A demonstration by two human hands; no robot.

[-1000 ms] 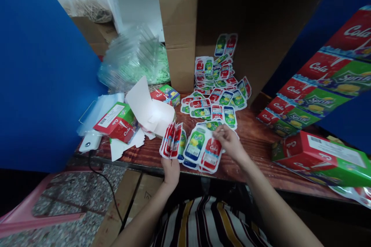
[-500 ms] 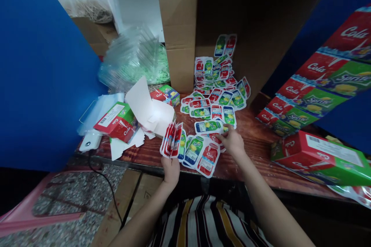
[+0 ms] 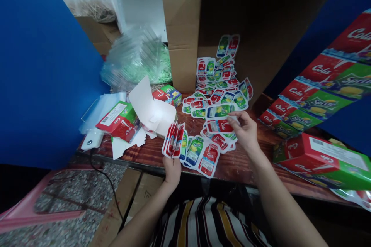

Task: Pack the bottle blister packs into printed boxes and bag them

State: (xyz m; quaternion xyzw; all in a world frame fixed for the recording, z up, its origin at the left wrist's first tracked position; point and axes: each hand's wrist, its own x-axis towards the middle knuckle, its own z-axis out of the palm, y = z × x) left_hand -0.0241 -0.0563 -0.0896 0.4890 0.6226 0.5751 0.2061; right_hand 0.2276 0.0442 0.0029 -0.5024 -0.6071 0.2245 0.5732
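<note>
My left hand (image 3: 172, 170) is closed around a fanned stack of red and green drink-print packets (image 3: 174, 140), held upright at the near edge of the wooden table (image 3: 246, 164). My right hand (image 3: 245, 130) pinches one packet (image 3: 222, 111) by its right end and holds it just above the loose pile of packets (image 3: 220, 85). A pair of packets (image 3: 203, 154) lies flat between my two hands. The pile spreads back toward a brown cardboard box (image 3: 181, 27).
A red and green Cola carton (image 3: 120, 119) and an open white carton (image 3: 150, 110) lie at left beside crumpled clear plastic (image 3: 133, 58). More printed cartons (image 3: 321, 158) sit at right, under a printed strip (image 3: 321, 85). Blue boards (image 3: 43, 65) flank both sides.
My right hand moved back from the near packets to the pile and lifted one packet. My left hand kept its stack in place.
</note>
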